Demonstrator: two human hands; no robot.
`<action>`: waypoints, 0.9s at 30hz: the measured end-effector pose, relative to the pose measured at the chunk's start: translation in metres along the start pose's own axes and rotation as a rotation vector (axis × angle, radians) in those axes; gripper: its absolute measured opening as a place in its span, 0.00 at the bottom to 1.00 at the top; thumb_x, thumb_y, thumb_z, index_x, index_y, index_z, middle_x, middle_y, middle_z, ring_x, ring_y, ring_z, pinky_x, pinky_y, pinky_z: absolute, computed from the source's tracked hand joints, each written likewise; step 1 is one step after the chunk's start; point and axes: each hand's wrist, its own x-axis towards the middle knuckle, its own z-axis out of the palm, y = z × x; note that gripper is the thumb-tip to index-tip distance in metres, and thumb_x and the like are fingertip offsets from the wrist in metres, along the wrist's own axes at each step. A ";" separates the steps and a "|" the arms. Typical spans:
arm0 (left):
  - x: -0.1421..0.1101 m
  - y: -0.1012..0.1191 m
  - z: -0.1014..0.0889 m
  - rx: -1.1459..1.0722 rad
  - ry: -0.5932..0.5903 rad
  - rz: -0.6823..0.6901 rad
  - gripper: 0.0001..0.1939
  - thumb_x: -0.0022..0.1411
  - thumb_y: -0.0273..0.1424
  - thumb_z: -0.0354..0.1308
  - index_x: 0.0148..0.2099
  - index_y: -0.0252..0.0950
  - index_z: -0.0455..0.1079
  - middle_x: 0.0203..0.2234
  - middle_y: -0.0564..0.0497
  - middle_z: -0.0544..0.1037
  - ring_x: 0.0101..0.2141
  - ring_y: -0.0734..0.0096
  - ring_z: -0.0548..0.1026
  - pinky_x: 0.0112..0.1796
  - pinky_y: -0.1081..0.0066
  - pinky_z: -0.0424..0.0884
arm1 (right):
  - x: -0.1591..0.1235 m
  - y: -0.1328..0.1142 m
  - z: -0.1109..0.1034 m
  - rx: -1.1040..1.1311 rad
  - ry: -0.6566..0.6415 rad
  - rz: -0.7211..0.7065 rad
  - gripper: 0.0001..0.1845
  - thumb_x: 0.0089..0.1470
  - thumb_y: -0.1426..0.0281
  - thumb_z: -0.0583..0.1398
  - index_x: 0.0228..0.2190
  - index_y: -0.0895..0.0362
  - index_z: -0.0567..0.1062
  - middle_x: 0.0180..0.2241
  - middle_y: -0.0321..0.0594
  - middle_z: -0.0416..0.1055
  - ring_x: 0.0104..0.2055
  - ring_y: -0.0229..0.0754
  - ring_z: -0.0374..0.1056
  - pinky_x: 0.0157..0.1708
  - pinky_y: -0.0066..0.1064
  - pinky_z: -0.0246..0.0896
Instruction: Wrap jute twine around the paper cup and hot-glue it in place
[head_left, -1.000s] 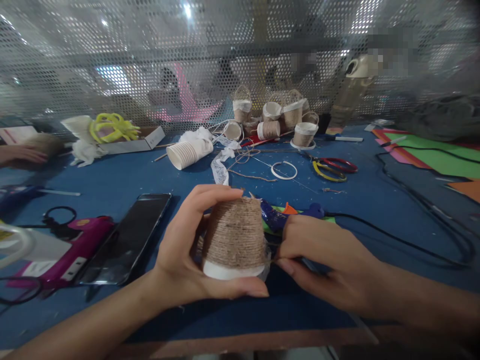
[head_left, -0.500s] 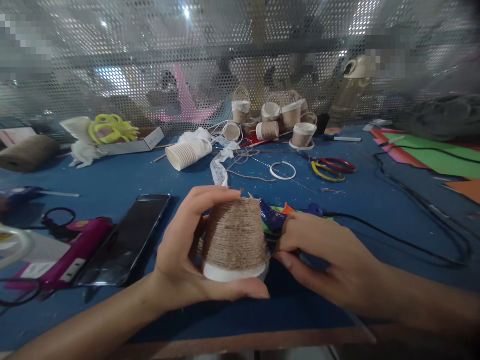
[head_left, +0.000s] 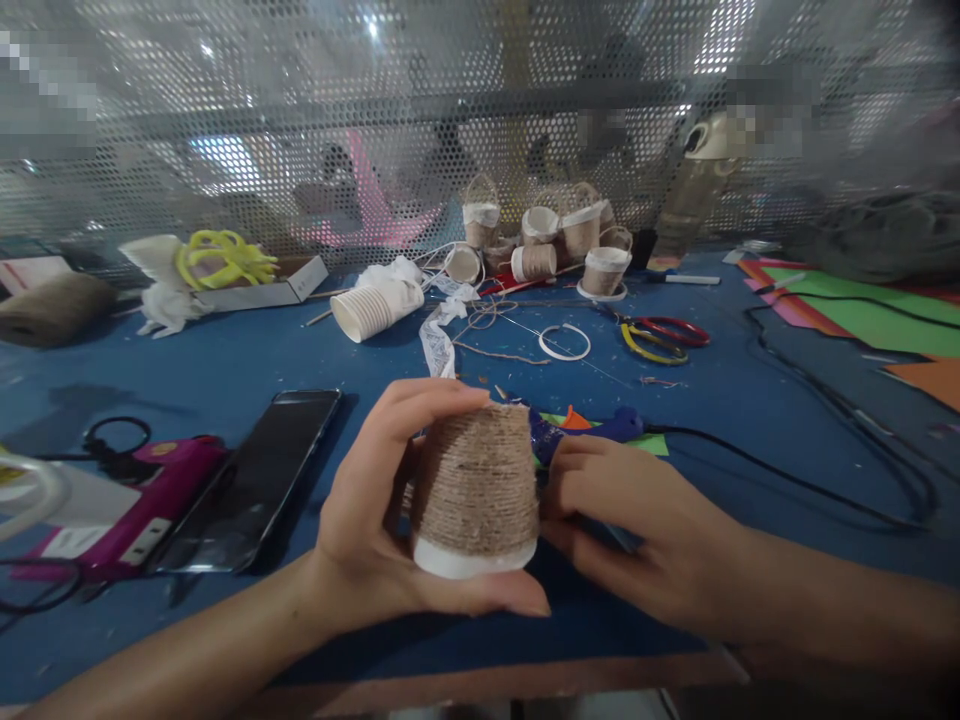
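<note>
My left hand [head_left: 375,500] is wrapped around an upturned paper cup [head_left: 476,485] bound in brown jute twine. The fingers lie over its narrow top and far side, with the thumb under the white rim. At the cup's right side is my right hand [head_left: 637,520], its fingers drawn together against the wall. Their tips are partly hidden, so whatever they pinch cannot be made out. Just behind the right hand, a blue glue gun [head_left: 619,427] with a cable lies on green and orange scraps.
A phone [head_left: 255,480] and a magenta power strip [head_left: 161,510] lie left. Farther back are stacked paper cups [head_left: 371,308], a white ring [head_left: 564,342], scissors [head_left: 660,338] and several twine-wrapped baskets [head_left: 604,270]. Coloured paper [head_left: 862,300] lies right, a twine roll [head_left: 56,308] far left.
The cup has shifted slightly right and toward me, tilting a little in my left hand. My right fingers have come closer against its side. A blue tool with a white stick has left the left edge.
</note>
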 end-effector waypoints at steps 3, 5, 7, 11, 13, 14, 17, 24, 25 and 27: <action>0.000 -0.001 0.000 0.000 -0.006 0.013 0.45 0.43 0.53 0.77 0.60 0.43 0.68 0.49 0.44 0.73 0.48 0.54 0.76 0.49 0.52 0.77 | -0.001 0.001 0.000 0.003 -0.027 -0.002 0.10 0.64 0.76 0.54 0.30 0.55 0.69 0.29 0.36 0.73 0.33 0.39 0.64 0.39 0.33 0.63; 0.001 -0.001 0.000 0.005 -0.012 0.003 0.44 0.45 0.54 0.75 0.60 0.44 0.67 0.49 0.44 0.73 0.48 0.55 0.76 0.48 0.53 0.77 | -0.001 0.002 -0.001 -0.028 -0.042 -0.018 0.10 0.66 0.75 0.53 0.32 0.55 0.71 0.30 0.37 0.74 0.34 0.40 0.66 0.41 0.35 0.64; 0.002 0.000 -0.001 0.006 -0.018 -0.018 0.43 0.47 0.55 0.74 0.61 0.45 0.66 0.49 0.44 0.72 0.47 0.56 0.76 0.48 0.55 0.78 | -0.002 0.002 -0.002 -0.079 -0.022 -0.013 0.09 0.68 0.72 0.54 0.34 0.55 0.71 0.31 0.38 0.75 0.36 0.41 0.68 0.40 0.36 0.64; 0.003 0.002 -0.002 -0.040 -0.031 -0.033 0.44 0.49 0.55 0.73 0.63 0.45 0.65 0.50 0.44 0.71 0.48 0.55 0.76 0.48 0.54 0.79 | -0.004 0.001 -0.002 -0.043 0.112 0.111 0.17 0.61 0.63 0.66 0.45 0.54 0.68 0.32 0.34 0.74 0.33 0.39 0.71 0.35 0.33 0.66; 0.001 0.002 -0.002 -0.086 -0.063 -0.040 0.45 0.49 0.54 0.74 0.64 0.46 0.64 0.51 0.43 0.70 0.50 0.52 0.75 0.50 0.52 0.78 | -0.005 0.000 -0.001 0.022 0.137 0.144 0.35 0.55 0.60 0.71 0.56 0.53 0.62 0.33 0.31 0.73 0.33 0.38 0.72 0.34 0.31 0.68; 0.000 0.002 -0.003 -0.104 -0.088 -0.045 0.45 0.49 0.53 0.74 0.65 0.45 0.64 0.52 0.42 0.70 0.51 0.50 0.74 0.52 0.51 0.77 | -0.006 0.000 0.000 0.044 0.133 0.151 0.41 0.53 0.60 0.72 0.60 0.51 0.59 0.34 0.31 0.74 0.33 0.38 0.73 0.34 0.31 0.68; -0.002 0.000 -0.006 -0.145 -0.168 -0.082 0.44 0.52 0.52 0.73 0.65 0.43 0.63 0.54 0.39 0.70 0.54 0.46 0.73 0.55 0.47 0.75 | -0.006 -0.001 0.000 0.084 0.117 0.176 0.42 0.53 0.62 0.73 0.61 0.48 0.57 0.33 0.28 0.73 0.33 0.36 0.73 0.34 0.29 0.69; 0.002 -0.003 -0.012 -0.232 -0.353 -0.145 0.44 0.55 0.50 0.72 0.68 0.46 0.59 0.57 0.40 0.69 0.57 0.46 0.72 0.57 0.49 0.75 | -0.005 -0.002 -0.004 0.037 0.092 0.181 0.42 0.52 0.63 0.72 0.61 0.50 0.58 0.41 0.35 0.77 0.37 0.39 0.75 0.35 0.30 0.71; 0.003 -0.003 -0.012 -0.208 -0.372 -0.137 0.44 0.55 0.49 0.72 0.68 0.46 0.58 0.58 0.40 0.69 0.58 0.47 0.71 0.58 0.50 0.74 | -0.005 -0.002 -0.005 0.016 0.089 0.179 0.41 0.52 0.64 0.72 0.60 0.50 0.59 0.40 0.36 0.77 0.36 0.39 0.75 0.33 0.30 0.70; 0.005 -0.003 -0.012 -0.098 -0.386 -0.093 0.44 0.57 0.49 0.70 0.69 0.45 0.57 0.59 0.40 0.68 0.60 0.48 0.69 0.60 0.51 0.72 | -0.005 -0.002 -0.006 -0.028 0.093 0.175 0.38 0.53 0.66 0.70 0.59 0.52 0.59 0.37 0.34 0.76 0.35 0.39 0.74 0.33 0.30 0.69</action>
